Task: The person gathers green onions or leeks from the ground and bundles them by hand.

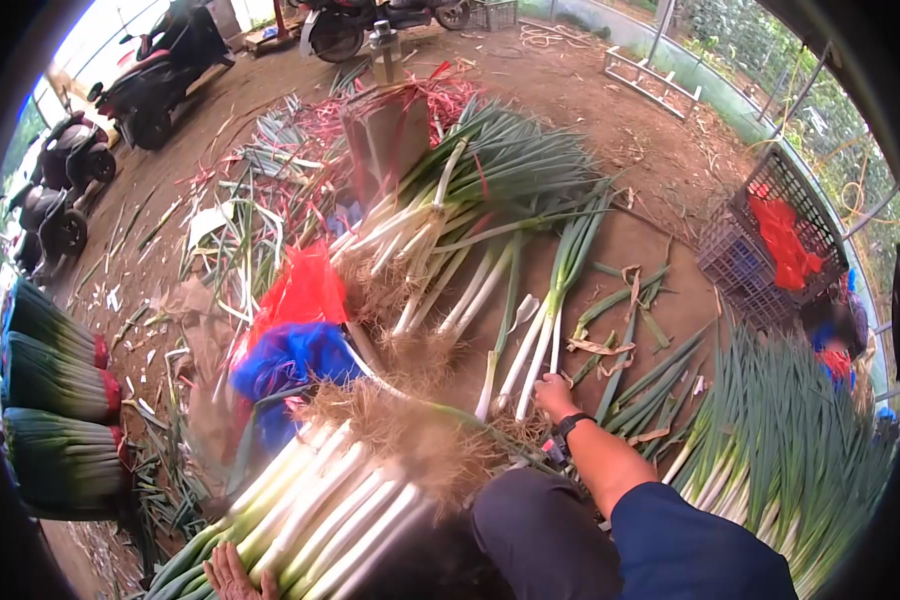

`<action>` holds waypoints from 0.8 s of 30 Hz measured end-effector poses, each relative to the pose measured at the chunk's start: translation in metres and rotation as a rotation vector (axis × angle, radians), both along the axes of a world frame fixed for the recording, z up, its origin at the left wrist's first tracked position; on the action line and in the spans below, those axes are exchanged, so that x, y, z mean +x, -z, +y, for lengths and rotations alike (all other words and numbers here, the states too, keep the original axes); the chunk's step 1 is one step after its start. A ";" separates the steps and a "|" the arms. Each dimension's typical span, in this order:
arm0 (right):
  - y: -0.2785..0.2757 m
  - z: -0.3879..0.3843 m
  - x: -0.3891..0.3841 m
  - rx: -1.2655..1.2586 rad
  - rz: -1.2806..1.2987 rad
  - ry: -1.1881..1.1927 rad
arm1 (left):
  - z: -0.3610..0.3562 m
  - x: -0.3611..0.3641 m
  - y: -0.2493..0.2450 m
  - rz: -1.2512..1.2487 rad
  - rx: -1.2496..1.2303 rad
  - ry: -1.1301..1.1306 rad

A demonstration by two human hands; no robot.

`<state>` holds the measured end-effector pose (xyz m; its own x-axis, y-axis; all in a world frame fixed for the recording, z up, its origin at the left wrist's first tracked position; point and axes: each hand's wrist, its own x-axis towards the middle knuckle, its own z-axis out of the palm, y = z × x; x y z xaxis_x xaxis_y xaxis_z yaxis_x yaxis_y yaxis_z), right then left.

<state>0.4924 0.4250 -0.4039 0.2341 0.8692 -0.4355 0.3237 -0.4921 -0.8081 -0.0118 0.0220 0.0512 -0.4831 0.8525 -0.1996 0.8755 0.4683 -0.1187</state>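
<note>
My left hand (238,574) lies with its fingers apart on a bundle of thick white leeks (320,505) at the lower left, roots pointing up and away. My right hand (553,394), with a dark watch on the wrist, reaches to the root end of a few leeks (542,345) on the ground. Its fingers are curled at the white stalks; what they hold is too small to make out. Beyond both hands lies a larger pile of leeks (510,160) with roots toward me. A red bag (305,285) and a blue bag (292,365) are beside the bundle.
More leeks (790,450) lie at the right, below a plastic crate (770,240) with red bags. Wrapped bundles (60,445) stand at the left. Scooters (160,85) are parked behind. A person crouches by the crate. Loose leaves and red ties (450,95) litter the soil.
</note>
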 end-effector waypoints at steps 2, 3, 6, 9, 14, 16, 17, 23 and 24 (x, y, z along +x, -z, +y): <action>-0.040 0.007 -0.021 -0.125 -0.038 -0.017 | 0.000 0.000 0.000 0.011 0.006 0.019; -0.037 0.010 -0.026 -0.127 -0.085 -0.029 | 0.002 0.003 -0.001 0.028 -0.009 -0.003; -0.047 0.012 -0.042 -0.053 -0.335 -0.115 | 0.001 0.001 0.002 0.028 -0.015 -0.025; -0.104 0.018 -0.040 -0.158 0.202 -0.105 | -0.001 0.002 0.001 0.029 -0.023 -0.029; -0.250 -0.003 -0.042 -0.089 0.945 -0.195 | 0.001 0.000 -0.001 0.045 -0.012 -0.026; -0.273 -0.003 -0.044 -0.194 1.174 -0.102 | 0.003 0.002 0.000 0.043 0.008 -0.022; -0.265 0.011 -0.048 -0.187 1.218 -0.007 | 0.002 0.000 0.004 0.031 0.015 -0.012; -0.313 0.107 -0.058 0.242 1.330 0.113 | -0.008 -0.001 0.008 -0.049 0.221 -0.078; -0.343 0.108 -0.073 0.325 1.307 0.081 | -0.012 -0.003 0.015 -0.044 0.241 -0.076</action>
